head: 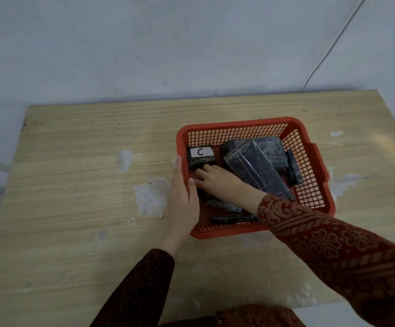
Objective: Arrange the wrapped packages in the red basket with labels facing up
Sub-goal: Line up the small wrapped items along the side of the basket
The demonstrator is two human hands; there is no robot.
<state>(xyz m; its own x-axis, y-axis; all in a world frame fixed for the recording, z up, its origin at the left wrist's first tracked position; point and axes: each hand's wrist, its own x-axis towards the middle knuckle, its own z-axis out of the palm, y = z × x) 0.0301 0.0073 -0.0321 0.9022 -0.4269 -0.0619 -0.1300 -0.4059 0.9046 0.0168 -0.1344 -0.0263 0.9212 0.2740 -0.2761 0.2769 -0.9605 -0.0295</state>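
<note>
Pale wall and a worn wooden table (73,185) frame one red basket (319,161). The left hand (182,201) lies flat and open against the basket's left wall, thumb hooked over the rim, probably to steady it. The right hand (217,178) reaches inside, fingers loosely curled at the small package (200,159) whose C label (201,152) faces up; whether it grips is unclear. I count about five dark wrapped packages, only one label showing; the large package (257,168) leans tilted.
</note>
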